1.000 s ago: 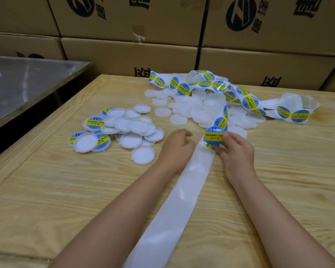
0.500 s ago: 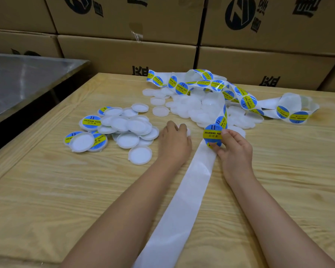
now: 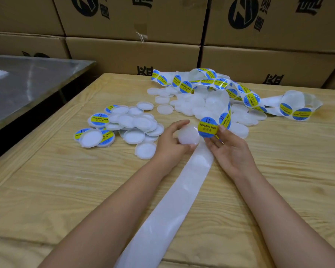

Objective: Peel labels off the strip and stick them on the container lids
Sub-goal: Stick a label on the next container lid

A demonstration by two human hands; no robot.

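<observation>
Gripping a lid (image 3: 189,135), left hand (image 3: 170,146) sits beside right hand (image 3: 230,149), which pinches a label (image 3: 208,127) upright, print facing us, reading across.

Blue-and-yellow labels (image 3: 208,127), white lids (image 3: 134,135), tan table (image 3: 46,190).

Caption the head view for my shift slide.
Left hand holds a blank lid; right hand pinches a blue-and-yellow label beside it, above the bare backing strip.
</observation>
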